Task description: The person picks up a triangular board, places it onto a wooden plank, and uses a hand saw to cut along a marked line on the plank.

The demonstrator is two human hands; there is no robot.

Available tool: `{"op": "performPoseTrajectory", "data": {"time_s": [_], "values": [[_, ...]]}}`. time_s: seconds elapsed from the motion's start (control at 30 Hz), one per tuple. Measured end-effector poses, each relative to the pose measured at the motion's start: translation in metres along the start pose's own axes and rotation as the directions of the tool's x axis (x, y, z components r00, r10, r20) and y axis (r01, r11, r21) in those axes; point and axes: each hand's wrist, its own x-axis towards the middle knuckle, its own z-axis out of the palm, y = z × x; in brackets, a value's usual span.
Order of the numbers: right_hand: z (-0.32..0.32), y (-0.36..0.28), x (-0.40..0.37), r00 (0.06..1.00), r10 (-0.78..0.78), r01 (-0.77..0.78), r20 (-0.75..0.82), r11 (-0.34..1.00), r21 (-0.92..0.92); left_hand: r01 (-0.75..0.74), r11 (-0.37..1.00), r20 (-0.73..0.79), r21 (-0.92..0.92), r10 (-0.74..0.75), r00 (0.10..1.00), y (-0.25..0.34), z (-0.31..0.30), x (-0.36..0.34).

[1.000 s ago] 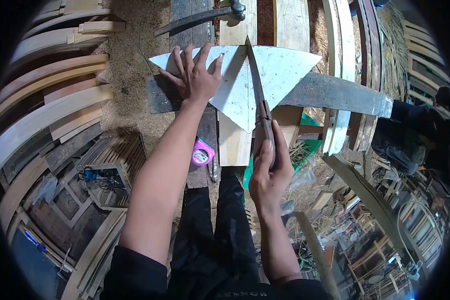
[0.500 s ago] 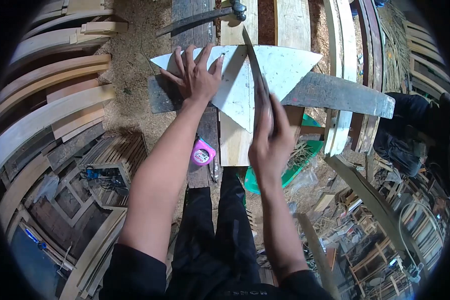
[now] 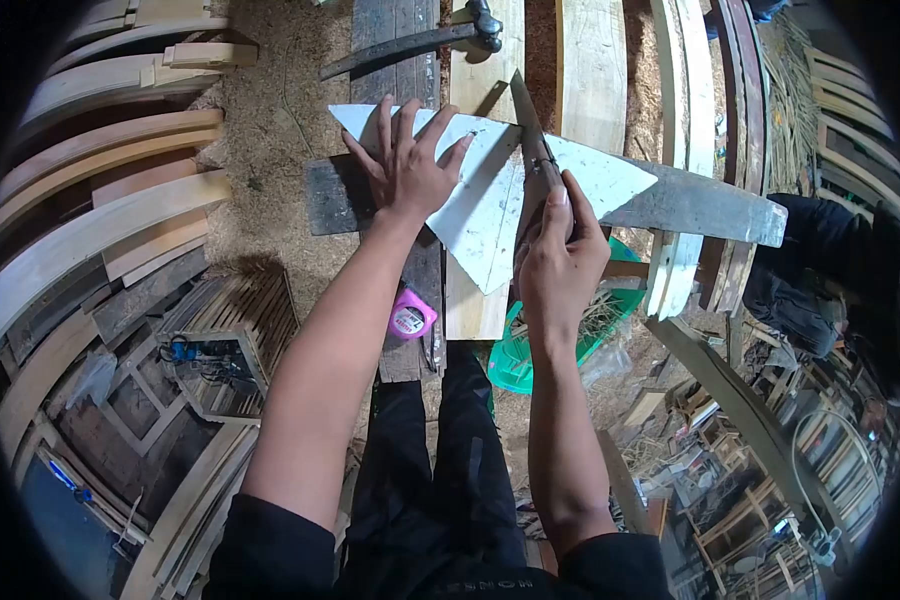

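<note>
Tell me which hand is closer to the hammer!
The left hand. It lies spread on the white board, just below the hammer in the picture. The right hand is farther down and to the right, gripping the long blade.

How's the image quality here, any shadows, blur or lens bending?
Head view: black, rounded edges; strong wide-angle bending, with the left planks bowed; a dark shadow crosses the white board left of the blade; the board looks fairly sharp, but the tape measure's print isn't readable.
</note>
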Motion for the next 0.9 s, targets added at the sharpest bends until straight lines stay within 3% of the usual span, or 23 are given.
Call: {"op": "performPoseTrajectory", "data": {"time_s": [0.17,0.3,0.5,0.7,0.73,0.83,0.87,0.9], "values": [[0.0,0.003,-0.013,0.979,-0.195,0.183,-0.065,0.971,-0.156,0.031,0.999,0.021,-0.01,-0.03,0.999,0.0,0.001,0.002],[-0.03,0.023,-0.015,0.998,-0.06,0.059,-0.016,0.997,-0.059,0.031,0.999,0.032,0.021,-0.032,0.999,0.005,0.001,0.002],[-0.077,0.088,-0.038,0.99,-0.14,0.139,0.015,0.988,0.074,0.066,0.997,0.08,0.035,-0.069,0.994,0.007,-0.009,0.002],[-0.086,0.13,-0.038,0.984,-0.173,0.167,0.045,0.979,0.113,0.039,0.997,0.032,-0.07,-0.037,0.999,-0.001,-0.006,-0.001],[-0.088,0.135,-0.036,0.976,-0.212,0.207,0.056,0.974,0.088,-0.001,0.983,-0.021,-0.183,-0.003,1.0,-0.012,0.005,-0.001],[-0.099,0.143,-0.03,0.964,-0.256,0.252,0.067,0.966,0.057,-0.074,0.973,-0.131,-0.219,0.046,0.99,-0.026,-0.01,0.004],[-0.099,0.145,-0.026,0.95,-0.309,0.308,0.035,0.951,0.038,-0.059,0.992,-0.076,-0.114,0.051,0.996,-0.035,-0.014,-0.001],[-0.102,0.147,-0.023,0.932,-0.362,0.362,0.002,0.932,0.015,-0.127,0.966,-0.111,-0.227,0.104,0.988,-0.053,-0.009,0.0]]}}
